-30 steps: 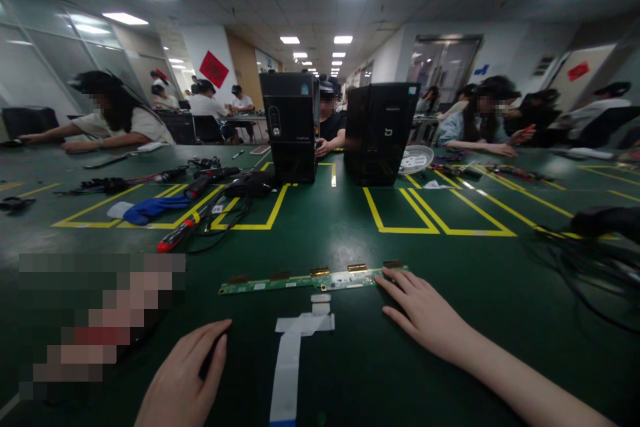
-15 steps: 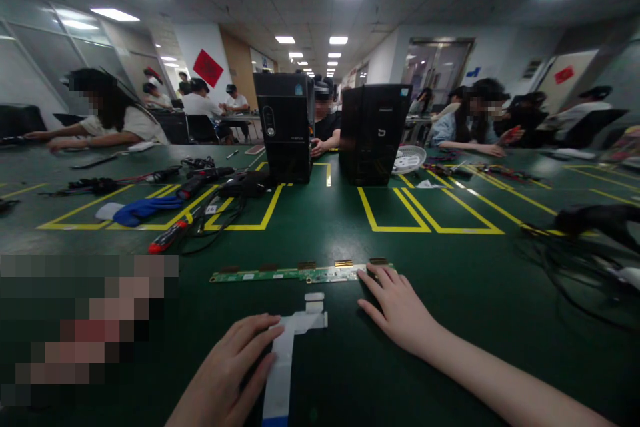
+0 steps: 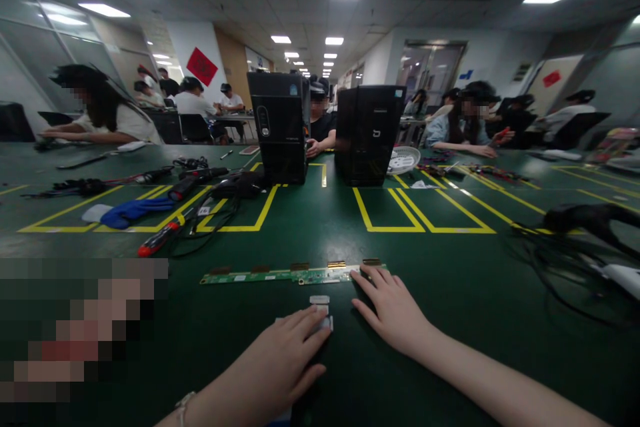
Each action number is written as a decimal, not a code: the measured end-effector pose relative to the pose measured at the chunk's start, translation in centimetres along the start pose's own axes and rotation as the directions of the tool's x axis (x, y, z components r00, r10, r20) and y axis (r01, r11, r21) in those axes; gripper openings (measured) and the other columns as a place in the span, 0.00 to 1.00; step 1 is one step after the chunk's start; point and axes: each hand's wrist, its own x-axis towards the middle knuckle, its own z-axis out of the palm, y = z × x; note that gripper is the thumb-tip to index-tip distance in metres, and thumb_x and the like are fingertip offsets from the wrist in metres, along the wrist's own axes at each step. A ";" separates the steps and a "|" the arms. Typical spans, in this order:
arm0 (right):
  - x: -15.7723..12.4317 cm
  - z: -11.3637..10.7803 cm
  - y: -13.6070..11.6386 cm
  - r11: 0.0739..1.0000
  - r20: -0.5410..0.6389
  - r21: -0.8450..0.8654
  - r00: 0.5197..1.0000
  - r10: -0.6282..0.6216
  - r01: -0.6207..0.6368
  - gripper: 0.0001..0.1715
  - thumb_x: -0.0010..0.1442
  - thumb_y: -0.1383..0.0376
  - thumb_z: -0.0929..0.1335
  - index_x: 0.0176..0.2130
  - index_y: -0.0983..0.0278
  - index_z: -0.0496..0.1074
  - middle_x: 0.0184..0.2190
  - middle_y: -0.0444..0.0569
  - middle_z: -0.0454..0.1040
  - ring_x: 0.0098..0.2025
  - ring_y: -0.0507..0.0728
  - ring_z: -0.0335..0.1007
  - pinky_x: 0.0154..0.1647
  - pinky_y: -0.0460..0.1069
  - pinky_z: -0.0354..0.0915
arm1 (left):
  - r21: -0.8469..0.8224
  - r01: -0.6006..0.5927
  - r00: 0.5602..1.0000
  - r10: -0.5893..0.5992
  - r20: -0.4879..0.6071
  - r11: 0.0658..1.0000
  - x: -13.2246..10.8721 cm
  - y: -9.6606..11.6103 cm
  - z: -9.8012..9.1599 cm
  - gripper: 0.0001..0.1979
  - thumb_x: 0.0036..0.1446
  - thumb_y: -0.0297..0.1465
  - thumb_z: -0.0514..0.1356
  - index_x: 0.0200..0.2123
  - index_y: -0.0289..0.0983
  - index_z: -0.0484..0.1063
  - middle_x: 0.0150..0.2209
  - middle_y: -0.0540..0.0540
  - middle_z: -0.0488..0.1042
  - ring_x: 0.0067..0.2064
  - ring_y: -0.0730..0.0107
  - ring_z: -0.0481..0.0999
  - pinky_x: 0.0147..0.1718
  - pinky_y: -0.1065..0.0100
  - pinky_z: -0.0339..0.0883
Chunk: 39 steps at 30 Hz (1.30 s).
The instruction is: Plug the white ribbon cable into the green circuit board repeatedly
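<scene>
A long, narrow green circuit board (image 3: 280,276) with gold-brown tabs along its far edge lies across the table in front of me. My right hand (image 3: 387,300) rests with fingers spread on the board's right end. Nearer to me, my left hand (image 3: 293,350) lies over a white flat ribbon cable, fingers stretched out on its upper end. Most of the cable is hidden under that hand; its white connector end (image 3: 320,299) shows just past the fingertips, short of the board.
Two black computer towers (image 3: 277,130) (image 3: 370,137) stand at mid-table. To the left lie a red-black screwdriver (image 3: 159,238), a blue cloth item (image 3: 135,211) and black cables. More black cables (image 3: 565,267) lie at right. Beyond, a white basket (image 3: 404,159) and several people sit at tables.
My left hand has moved right and forward over the ribbon cable, covering most of it. My right hand stays on the board. The whole view has shifted slightly.
</scene>
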 end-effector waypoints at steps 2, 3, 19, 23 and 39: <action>-0.1 0.2 0.0 1.000 -0.025 -0.016 1.000 0.004 -0.005 0.29 0.67 0.53 0.60 0.63 0.61 0.64 0.61 0.58 0.65 0.60 0.68 0.61 0.54 0.64 0.63 | 0.013 -0.037 0.999 0.038 -0.032 0.999 0.9 0.4 0.1 0.25 0.60 0.31 0.60 0.61 0.38 0.66 0.63 0.36 0.66 0.62 0.48 0.67 0.56 0.48 0.66; -0.1 0.3 0.1 1.000 -0.039 -0.029 0.999 0.006 -0.008 0.29 0.67 0.53 0.60 0.62 0.61 0.64 0.61 0.58 0.65 0.59 0.68 0.61 0.53 0.63 0.63 | 0.028 -0.051 0.998 0.052 -0.044 0.998 1.4 0.7 0.1 0.24 0.60 0.31 0.61 0.59 0.37 0.67 0.62 0.35 0.67 0.61 0.48 0.68 0.55 0.49 0.67; 0.4 -0.5 2.0 0.965 -0.056 0.062 0.966 -0.251 0.254 0.26 0.66 0.61 0.62 0.61 0.62 0.63 0.61 0.57 0.64 0.62 0.64 0.58 0.60 0.63 0.60 | -0.062 -0.152 0.965 0.135 -0.223 0.986 3.6 -0.5 1.1 0.16 0.63 0.26 0.55 0.53 0.40 0.70 0.55 0.43 0.73 0.55 0.59 0.71 0.55 0.54 0.68; 1.7 -0.4 3.0 0.919 -0.102 0.142 0.929 -0.356 0.368 0.21 0.66 0.65 0.60 0.57 0.63 0.67 0.58 0.56 0.67 0.60 0.61 0.60 0.59 0.61 0.60 | -0.088 -0.144 0.971 0.124 -0.204 0.986 3.4 -1.0 0.4 0.15 0.64 0.27 0.55 0.53 0.40 0.70 0.54 0.44 0.73 0.55 0.60 0.71 0.55 0.54 0.67; 1.9 -0.8 3.6 0.900 0.020 0.235 0.924 -0.382 0.367 0.20 0.68 0.64 0.60 0.57 0.59 0.67 0.60 0.55 0.63 0.63 0.61 0.58 0.64 0.65 0.54 | -0.068 -0.145 0.983 0.136 -0.121 0.987 2.9 -0.4 0.7 0.17 0.65 0.29 0.55 0.56 0.34 0.69 0.55 0.41 0.74 0.55 0.57 0.72 0.55 0.56 0.69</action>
